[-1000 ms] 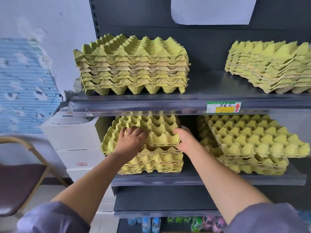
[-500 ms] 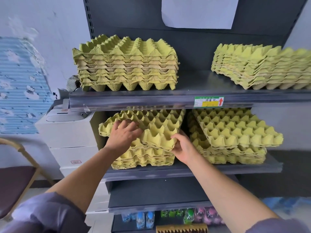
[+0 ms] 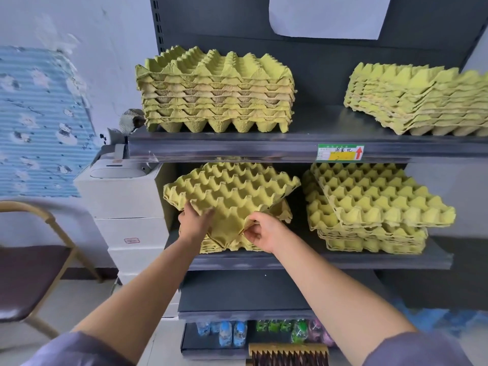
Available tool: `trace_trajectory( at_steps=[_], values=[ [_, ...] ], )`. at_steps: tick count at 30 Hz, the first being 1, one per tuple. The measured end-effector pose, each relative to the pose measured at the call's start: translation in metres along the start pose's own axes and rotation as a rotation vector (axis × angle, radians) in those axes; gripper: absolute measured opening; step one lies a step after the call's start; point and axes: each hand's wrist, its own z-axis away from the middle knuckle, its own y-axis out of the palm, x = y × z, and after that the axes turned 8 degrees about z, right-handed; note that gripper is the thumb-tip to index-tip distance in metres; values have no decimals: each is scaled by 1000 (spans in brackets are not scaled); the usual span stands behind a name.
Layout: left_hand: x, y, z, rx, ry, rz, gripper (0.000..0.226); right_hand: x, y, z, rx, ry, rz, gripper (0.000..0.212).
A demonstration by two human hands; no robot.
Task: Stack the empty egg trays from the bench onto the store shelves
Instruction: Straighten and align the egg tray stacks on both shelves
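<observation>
1. Both hands are on the top egg tray (image 3: 232, 188), which sits on the left pile (image 3: 281, 216) on the middle shelf (image 3: 330, 261), so it's already up on the shelving
2. Left hand (image 3: 195, 224) has its fingers curled on the tray's near-left edge. Right hand (image 3: 264, 231) pinches the near corner. The 2 hands are close together but not touching
3. That tray is turned askew to the pile under it, with 1 corner pointing near and poking out past the pile's front
4. To the right on the same shelf there's a second pile (image 3: 369, 207) with a gap between the 2. Its top trays are skewed too
5. The upper shelf (image 3: 237, 150) carries 2 more piles. There's a tidy stack (image 3: 216, 93) on the left and a fanned-out stack (image 3: 417, 101) on the right
6. A price label (image 3: 340, 151) with a red arrow is stuck on the front edge of that upper shelf
7. Other stuff: white boxes (image 3: 126, 202) left of the shelving, a chair (image 3: 31, 273) at near left, small bottles (image 3: 232, 336) on the lowest level, and a white paper sheet (image 3: 327, 14) on the dark back panel up top
</observation>
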Motion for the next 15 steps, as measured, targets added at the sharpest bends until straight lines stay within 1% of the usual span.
trace_trajectory(
  at_steps=[2,3,6,7,9,10,12,15],
  values=[
    [2,1,2,38,-42,97,84,-2,11,0,-19,-15,-33,5],
    [1,0,4,38,-43,110,85,-3,18,1,-33,-23,-61,4],
    [-3,-3,7,26,-28,140,75,-7,37,3,-62,-32,-177,4],
    [-4,-4,8,37,-32,139,73,-8,43,3,-67,-32,-217,8],
    [-2,-5,4,97,-16,126,71,-9,55,2,-72,-27,-293,26],
    [-2,-6,1,125,-12,108,71,-8,60,-1,-84,-27,-320,32],
    [-4,-8,-4,136,5,71,69,-4,67,-3,-96,-25,-340,35],
    [-9,-12,-20,108,14,54,68,4,77,-6,-82,-24,-353,29]
  ],
)
